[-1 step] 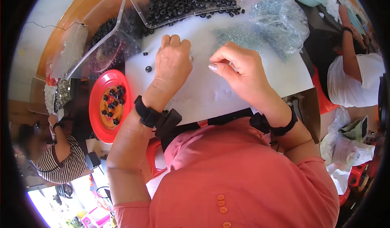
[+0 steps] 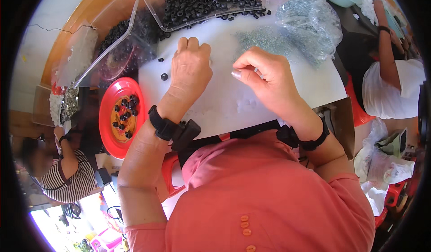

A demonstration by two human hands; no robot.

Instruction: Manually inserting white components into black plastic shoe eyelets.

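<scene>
Over the white sheet [image 2: 224,108], my left hand [image 2: 191,68] is closed with its fingers curled away from view. A small pale bit shows at its right edge, but what it grips is hidden. Across a short gap, my right hand [image 2: 267,77] pinches with thumb and forefinger. Anything between those tips is too small to make out. Beside my left hand lie a round black bead [image 2: 164,76] and a smaller black bead [image 2: 160,60]. A red plate [image 2: 107,131] left of my left forearm carries several shiny black beads [image 2: 128,108].
At the back, a clear tray [image 2: 215,15] holds a heap of black beads [image 2: 202,3]. Another clear bin [image 2: 110,50] stands on the left. Tiny clear beads [image 2: 265,41] spill near a plastic bag [image 2: 310,18]. Other people sit left [image 2: 67,175] and right [image 2: 390,88].
</scene>
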